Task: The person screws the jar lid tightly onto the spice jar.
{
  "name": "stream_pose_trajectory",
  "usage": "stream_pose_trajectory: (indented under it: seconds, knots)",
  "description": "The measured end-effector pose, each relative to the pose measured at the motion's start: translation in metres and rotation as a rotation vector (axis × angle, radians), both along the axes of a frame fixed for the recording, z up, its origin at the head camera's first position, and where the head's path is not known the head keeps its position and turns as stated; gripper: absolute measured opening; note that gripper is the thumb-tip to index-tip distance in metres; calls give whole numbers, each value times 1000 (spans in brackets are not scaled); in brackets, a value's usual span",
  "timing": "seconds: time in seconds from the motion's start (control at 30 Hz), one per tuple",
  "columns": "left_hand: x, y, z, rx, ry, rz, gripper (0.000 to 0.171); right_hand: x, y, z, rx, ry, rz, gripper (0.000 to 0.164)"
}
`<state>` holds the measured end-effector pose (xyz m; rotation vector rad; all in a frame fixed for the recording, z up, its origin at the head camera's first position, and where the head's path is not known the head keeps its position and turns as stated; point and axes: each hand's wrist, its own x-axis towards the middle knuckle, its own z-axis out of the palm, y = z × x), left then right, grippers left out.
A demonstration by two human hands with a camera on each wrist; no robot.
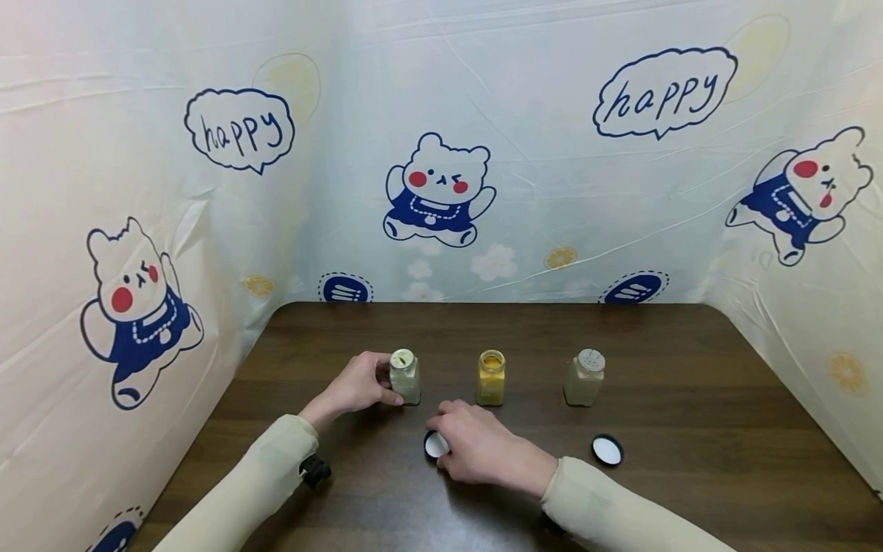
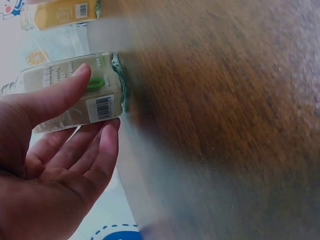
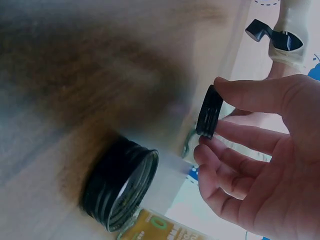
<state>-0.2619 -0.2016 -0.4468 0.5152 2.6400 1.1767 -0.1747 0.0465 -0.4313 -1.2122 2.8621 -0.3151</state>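
On the left, a small square glass jar of pale greenish powder [image 1: 405, 382] stands upright. My left hand [image 1: 359, 382] grips it low, thumb [image 2: 70, 92] on one face and fingers behind. Its pale top has an opening. My right hand [image 1: 483, 443] pinches a black screw cap with a white lining [image 1: 436, 445] between thumb and fingers; the right wrist view shows this cap [image 3: 209, 112] edge-on. Another black cap [image 3: 120, 185] lies large in the foreground there. A jar of yellow powder [image 1: 491, 383], its mouth uncovered, stands beyond my right hand.
A third jar [image 1: 583, 379] with a perforated pale top stands to the right. In front of it a black cap with white lining [image 1: 608, 450] lies face up. The dark wooden table [image 1: 704, 399] meets a printed cloth [image 1: 538, 192] at its back and sides.
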Motion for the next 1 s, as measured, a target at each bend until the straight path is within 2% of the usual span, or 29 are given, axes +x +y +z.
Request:
stream_pose_trajectory:
  seconds: [0.23, 0.73, 1.0]
  knots:
    - [1, -2, 0, 13, 6, -13, 51, -6, 3, 7, -20, -30, -11, 31]
    - [1, -2, 0, 24, -2, -4, 49, -19, 2, 18, -107, -36, -40, 30]
    - [0, -3, 0, 39, -1, -20, 49, -27, -2, 24, -144, -37, -57, 31]
